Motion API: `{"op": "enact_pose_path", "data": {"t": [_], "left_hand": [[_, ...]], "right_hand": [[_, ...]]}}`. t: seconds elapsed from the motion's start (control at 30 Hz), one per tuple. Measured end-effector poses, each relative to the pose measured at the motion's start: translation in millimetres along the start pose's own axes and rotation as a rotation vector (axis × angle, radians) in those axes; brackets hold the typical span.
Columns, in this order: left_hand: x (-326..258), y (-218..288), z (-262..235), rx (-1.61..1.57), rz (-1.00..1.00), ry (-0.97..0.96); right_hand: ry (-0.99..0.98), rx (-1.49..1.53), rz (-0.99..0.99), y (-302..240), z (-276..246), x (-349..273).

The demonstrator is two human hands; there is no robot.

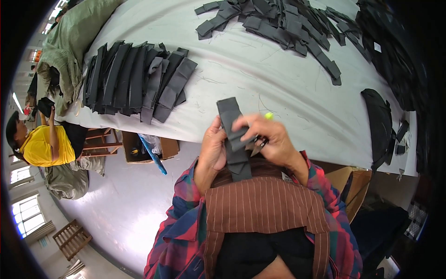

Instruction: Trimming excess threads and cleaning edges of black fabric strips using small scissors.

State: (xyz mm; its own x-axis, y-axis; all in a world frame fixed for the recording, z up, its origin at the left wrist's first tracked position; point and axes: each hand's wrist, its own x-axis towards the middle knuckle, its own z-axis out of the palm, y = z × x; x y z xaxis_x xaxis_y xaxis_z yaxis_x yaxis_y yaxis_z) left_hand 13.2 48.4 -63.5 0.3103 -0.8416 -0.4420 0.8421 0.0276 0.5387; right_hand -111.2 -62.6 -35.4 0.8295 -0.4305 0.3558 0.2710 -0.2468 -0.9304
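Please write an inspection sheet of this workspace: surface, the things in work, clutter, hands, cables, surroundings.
Surface: white table covered with cloth, loose threads on it.
Things in work: dark grey fabric strip, held upright over the table edge; a small tool with a yellow-green tip partly shows behind the right hand.
Clutter: neat stack of grey strips at left; loose pile of strips at the far side; black fabric pieces at right.
Hands: left hand grips the strip's left side; right hand pinches its front, holding the tool.
Cables: nothing seen.
Surroundings: a seated person in a yellow shirt at left; open cardboard box under the table; wooden stool; green sack.
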Motion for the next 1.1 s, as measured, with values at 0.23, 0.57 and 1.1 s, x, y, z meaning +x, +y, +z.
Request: {"op": "enact_pose_path", "data": {"t": [0.23,0.57,1.1], "left_hand": [[4.3,6.8,8.8,0.356,0.396,0.076],[-12.3,51.6,46.3,1.304,0.687,-0.235],[9.2,7.4,39.5,0.477,0.363,0.077]], "right_hand": [[0.221,0.5,0.432,-0.1,19.6,-8.1],[0.27,0.632,0.606,2.5,-1.6,-2.5],[0.531,0.402,0.386,-1.7,6.3,5.5]]}}
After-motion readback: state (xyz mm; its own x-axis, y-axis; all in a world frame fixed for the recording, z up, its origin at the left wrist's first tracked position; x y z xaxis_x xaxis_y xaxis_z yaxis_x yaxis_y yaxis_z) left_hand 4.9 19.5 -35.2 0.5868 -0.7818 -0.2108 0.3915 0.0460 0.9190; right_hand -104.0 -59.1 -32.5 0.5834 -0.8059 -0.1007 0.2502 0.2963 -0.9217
